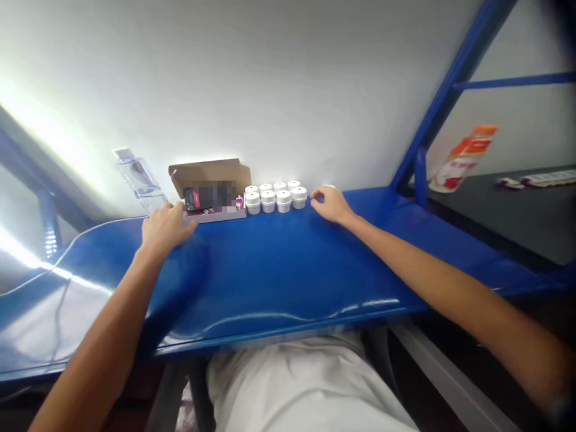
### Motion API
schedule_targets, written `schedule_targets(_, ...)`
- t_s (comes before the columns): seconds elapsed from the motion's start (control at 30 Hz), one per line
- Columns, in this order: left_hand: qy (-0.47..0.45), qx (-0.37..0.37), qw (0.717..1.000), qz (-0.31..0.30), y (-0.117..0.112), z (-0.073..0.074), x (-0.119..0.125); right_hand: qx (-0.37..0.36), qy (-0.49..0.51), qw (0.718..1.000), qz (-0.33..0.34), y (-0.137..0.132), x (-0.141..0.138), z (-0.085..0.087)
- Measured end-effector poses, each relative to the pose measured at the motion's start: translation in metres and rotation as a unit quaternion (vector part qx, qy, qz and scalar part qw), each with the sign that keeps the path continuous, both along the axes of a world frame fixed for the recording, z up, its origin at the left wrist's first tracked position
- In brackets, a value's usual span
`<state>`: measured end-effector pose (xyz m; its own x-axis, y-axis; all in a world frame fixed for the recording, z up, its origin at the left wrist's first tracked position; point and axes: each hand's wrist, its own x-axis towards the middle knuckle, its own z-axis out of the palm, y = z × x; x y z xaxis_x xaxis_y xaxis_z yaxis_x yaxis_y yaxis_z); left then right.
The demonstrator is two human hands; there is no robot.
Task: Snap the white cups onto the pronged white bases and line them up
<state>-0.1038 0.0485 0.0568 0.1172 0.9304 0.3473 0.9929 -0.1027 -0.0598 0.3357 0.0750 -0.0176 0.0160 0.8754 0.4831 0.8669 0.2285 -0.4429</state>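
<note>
My left hand point(166, 227) is at the left end of an open cardboard box point(211, 171). Its thumb is spread away from the fingers, and whether it touches the box is unclear. Inside the box lie a dark item point(199, 199), partly blurred out, and a small pink-and-white bottle point(239, 202). Several white lidded jars point(269, 201) stand in two rows at the box's right side. Just right of them is my right hand point(332, 204), fingers curved with a gap between thumb and forefinger. Behind it another white lid point(331, 186) shows, mostly hidden.
The blue tabletop point(270, 264) meets a pale wall. A clear plastic holder point(141, 177) stands left, near a white cable point(90, 231). Right of the blue frame point(420, 162), a white bottle with an orange cap point(463, 159) stands on a dark surface point(504, 210).
</note>
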Motion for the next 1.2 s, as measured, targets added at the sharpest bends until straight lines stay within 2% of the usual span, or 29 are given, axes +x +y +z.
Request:
schedule_targets(0.07,-0.007,0.000,0.999,0.033,0.005,-0.002,-0.016,-0.002,-0.047,0.996,-0.071,0.000,0.013,0.005)
schedule_targets(0.13,-0.007,0.009,0.999,0.044,0.010,-0.005,-0.026,-0.045,-0.081,0.989,-0.119,0.000,0.027,0.006)
schedule_targets(0.2,-0.001,-0.020,0.998,0.051,0.014,-0.006,-0.029,-0.097,-0.091,0.981,-0.143,0.000,0.036,0.006)
schedule_targets(0.27,0.000,-0.060,0.997,0.052,0.017,-0.005,-0.028,-0.123,-0.077,0.980,-0.138,0.000,0.038,0.007)
schedule_targets(0.33,-0.010,-0.061,0.997,0.037,0.017,-0.003,-0.025,-0.131,-0.039,0.987,-0.089,-0.002,0.031,0.010)
schedule_targets(0.4,-0.016,-0.045,0.999,0.024,0.016,-0.002,-0.021,-0.163,0.050,0.985,0.010,-0.006,0.019,0.015)
schedule_targets(0.43,-0.016,-0.046,0.999,0.020,0.014,-0.002,-0.019,-0.186,0.110,0.974,0.066,-0.010,0.011,0.018)
schedule_targets(0.5,-0.010,-0.060,0.998,0.003,0.010,-0.001,-0.012,-0.231,0.218,0.934,0.163,-0.018,-0.003,0.021)
schedule_targets(0.57,-0.011,-0.075,0.996,-0.043,0.005,0.000,-0.001,-0.253,0.255,0.907,0.221,-0.024,-0.015,0.023)
schedule_targets(0.6,-0.024,-0.083,0.993,-0.081,0.002,-0.001,0.005,-0.250,0.245,0.907,0.234,-0.026,-0.019,0.022)
schedule_targets(0.67,-0.088,-0.119,0.972,-0.185,-0.006,-0.003,0.021,-0.217,0.184,0.929,0.236,-0.028,-0.024,0.021)
schedule_targets(0.73,-0.189,-0.163,0.919,-0.306,-0.016,-0.005,0.039,-0.159,0.106,0.957,0.220,-0.028,-0.026,0.020)
schedule_targets(0.77,-0.242,-0.160,0.889,-0.355,-0.020,-0.007,0.047,-0.135,0.077,0.965,0.212,-0.029,-0.027,0.020)
schedule_targets(0.83,-0.305,-0.136,0.852,-0.404,-0.029,-0.007,0.059,-0.111,0.050,0.970,0.212,-0.031,-0.030,0.020)
schedule_targets(0.87,-0.307,-0.129,0.848,-0.413,-0.031,-0.007,0.062,-0.109,0.048,0.968,0.220,-0.033,-0.032,0.020)
schedule_targets(0.93,-0.269,-0.140,0.862,-0.407,-0.033,-0.006,0.062,-0.109,0.050,0.962,0.247,-0.039,-0.039,0.019)
schedule_targets(1.07,-0.178,-0.214,0.894,-0.350,-0.027,-0.011,0.055,-0.088,0.081,0.947,0.298,-0.057,-0.063,0.019)
schedule_targets(1.13,-0.198,-0.214,0.896,-0.335,-0.026,-0.020,0.059,-0.066,0.128,0.938,0.315,-0.068,-0.078,0.021)
schedule_targets(1.2,-0.256,-0.201,0.881,-0.343,-0.029,-0.031,0.070,-0.040,0.175,0.926,0.332,-0.080,-0.093,0.024)
